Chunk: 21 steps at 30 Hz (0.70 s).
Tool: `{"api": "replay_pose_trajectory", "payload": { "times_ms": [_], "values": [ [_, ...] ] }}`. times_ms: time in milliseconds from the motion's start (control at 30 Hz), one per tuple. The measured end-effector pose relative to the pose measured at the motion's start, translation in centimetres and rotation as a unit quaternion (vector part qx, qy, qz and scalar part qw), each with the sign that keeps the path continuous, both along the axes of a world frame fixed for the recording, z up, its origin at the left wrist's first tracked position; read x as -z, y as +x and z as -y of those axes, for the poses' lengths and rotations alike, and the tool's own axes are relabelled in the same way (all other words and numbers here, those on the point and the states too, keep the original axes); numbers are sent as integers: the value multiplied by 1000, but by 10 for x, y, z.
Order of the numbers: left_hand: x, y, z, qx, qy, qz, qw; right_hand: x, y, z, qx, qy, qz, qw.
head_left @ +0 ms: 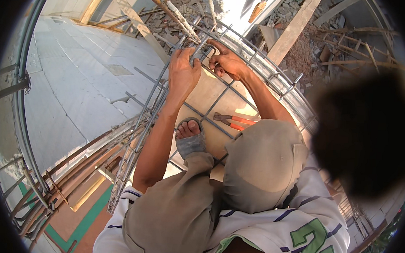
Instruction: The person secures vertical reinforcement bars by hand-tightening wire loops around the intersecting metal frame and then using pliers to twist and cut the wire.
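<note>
At the far end of a grid of steel rebar (208, 113), my left hand (183, 75) has its thumb and fingers closed round a steel bar (198, 49). Just to its right is my right hand (228, 63), index finger stretched over the bars and thumb apart from it, the other fingers curled. A dark bent bar end (210, 52) shows between that index finger and thumb. Orange-handled pincers (232, 120) lie below the hands, by my raised knee. My sandalled foot (190, 135) rests on the grid, over a tan board (218, 135).
Rebar cages (140, 137) run along the left side and the right edge (287, 87). A pale panelled surface (72, 78) spreads to the left. Broken rubble (298, 44) and wooden planks (295, 28) lie beyond. A dark blurred shape (367, 135) covers part of the right.
</note>
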<state>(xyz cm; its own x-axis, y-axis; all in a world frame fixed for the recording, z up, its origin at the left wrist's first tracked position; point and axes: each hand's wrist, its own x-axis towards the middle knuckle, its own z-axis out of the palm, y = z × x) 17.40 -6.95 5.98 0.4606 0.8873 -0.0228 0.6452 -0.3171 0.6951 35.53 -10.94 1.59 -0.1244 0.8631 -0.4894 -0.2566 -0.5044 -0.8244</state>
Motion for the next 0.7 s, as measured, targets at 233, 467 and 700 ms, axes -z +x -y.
{"api": "replay_pose_trajectory", "payload": {
  "times_ms": [233,467,700],
  "values": [
    [-7,26,13,-178,-452,176,856,-4,3,1,-29,5,-63,998],
    [22,36,9,-251,-439,202,839,-19,2,0,-75,3,20,997],
    [28,52,15,-310,-427,235,817,-20,15,5,-64,13,89,994]
  ]
}}
